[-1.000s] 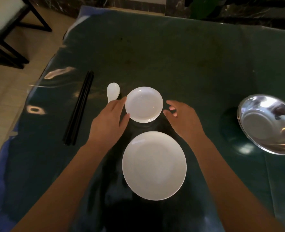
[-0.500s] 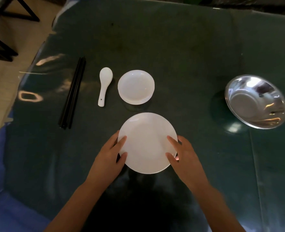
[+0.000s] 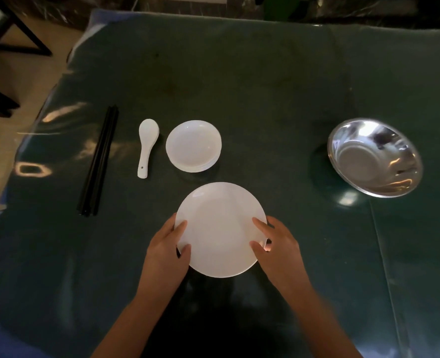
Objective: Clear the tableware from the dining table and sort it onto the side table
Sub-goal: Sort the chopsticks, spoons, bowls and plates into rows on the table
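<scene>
Fingers (image 3: 181,226) of the left hand (image 3: 166,250) are lying over the left rim of the large white plate (image 3: 220,228), thumb on the upper face and the rest curling toward the edge, so the hand is gripping that rim. Right hand (image 3: 278,244) is doing the same on the opposite rim, its fingers slightly spread with the tips resting on the plate's face. Whether the plate is lifting off the surface or sitting on it cannot be told.

Plate is sitting at the near centre of the dark green table cover (image 3: 239,86). Just beyond it, apart from it, a stack of small white dishes (image 3: 193,146) is resting. White ceramic spoon (image 3: 146,146) is lying just to the left of that stack, bowl end pointing away, handle toward the person. Further left, black chopsticks (image 3: 98,161) are lying bundled together, running near-to-far. Well apart on the right, a shiny steel bowl (image 3: 375,157) is standing open side up, reflecting light onto the cover.
</scene>
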A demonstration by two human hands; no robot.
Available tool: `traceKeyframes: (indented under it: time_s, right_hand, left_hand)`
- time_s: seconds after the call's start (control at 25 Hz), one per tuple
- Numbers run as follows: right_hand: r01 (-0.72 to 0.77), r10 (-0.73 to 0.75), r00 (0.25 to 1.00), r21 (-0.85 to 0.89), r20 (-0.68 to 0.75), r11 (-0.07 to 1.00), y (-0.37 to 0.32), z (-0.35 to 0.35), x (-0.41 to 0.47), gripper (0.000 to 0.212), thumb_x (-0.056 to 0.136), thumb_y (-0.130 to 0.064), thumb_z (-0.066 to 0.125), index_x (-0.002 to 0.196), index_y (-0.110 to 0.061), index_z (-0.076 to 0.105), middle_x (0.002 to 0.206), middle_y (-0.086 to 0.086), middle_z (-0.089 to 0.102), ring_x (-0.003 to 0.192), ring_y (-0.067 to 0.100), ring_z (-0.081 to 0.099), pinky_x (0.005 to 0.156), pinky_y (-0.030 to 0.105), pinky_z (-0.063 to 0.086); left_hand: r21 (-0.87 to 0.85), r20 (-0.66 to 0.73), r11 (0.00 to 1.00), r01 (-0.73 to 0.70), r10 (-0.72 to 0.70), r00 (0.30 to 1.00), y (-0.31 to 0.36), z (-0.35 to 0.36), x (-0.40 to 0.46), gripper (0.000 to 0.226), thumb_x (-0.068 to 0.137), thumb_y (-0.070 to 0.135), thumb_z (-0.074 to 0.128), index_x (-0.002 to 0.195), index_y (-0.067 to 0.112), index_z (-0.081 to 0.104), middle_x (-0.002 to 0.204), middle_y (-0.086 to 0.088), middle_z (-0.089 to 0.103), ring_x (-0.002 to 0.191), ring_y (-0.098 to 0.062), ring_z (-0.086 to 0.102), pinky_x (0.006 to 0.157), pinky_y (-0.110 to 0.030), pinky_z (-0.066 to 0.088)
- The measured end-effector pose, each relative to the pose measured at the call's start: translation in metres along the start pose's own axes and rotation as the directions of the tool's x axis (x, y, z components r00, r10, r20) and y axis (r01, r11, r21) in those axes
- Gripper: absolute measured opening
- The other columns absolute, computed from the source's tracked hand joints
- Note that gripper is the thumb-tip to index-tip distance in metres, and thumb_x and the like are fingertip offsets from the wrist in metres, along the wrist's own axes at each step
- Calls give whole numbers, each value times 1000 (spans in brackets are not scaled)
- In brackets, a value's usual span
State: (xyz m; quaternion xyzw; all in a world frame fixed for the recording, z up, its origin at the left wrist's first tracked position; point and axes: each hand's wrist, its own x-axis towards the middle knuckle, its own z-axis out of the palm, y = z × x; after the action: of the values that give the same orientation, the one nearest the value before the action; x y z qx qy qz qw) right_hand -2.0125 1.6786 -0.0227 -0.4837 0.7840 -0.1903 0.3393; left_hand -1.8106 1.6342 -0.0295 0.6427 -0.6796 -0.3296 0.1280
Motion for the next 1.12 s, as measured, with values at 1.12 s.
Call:
traceKeyframes:
  time_s: [1.12]
  right_hand:
    - [-207, 379, 913, 624, -155, 754, 40, -51, 78, 42, 85, -12, 59, 124, -25, 57, 86, -2, 75, 71, 9, 72, 82, 39, 58]
  left_hand:
    - [391, 61, 515, -763, 813, 579, 85, 83, 109, 40, 64, 24, 81, 98, 20, 60, 99, 1, 71, 96, -19, 67, 94, -42, 47]
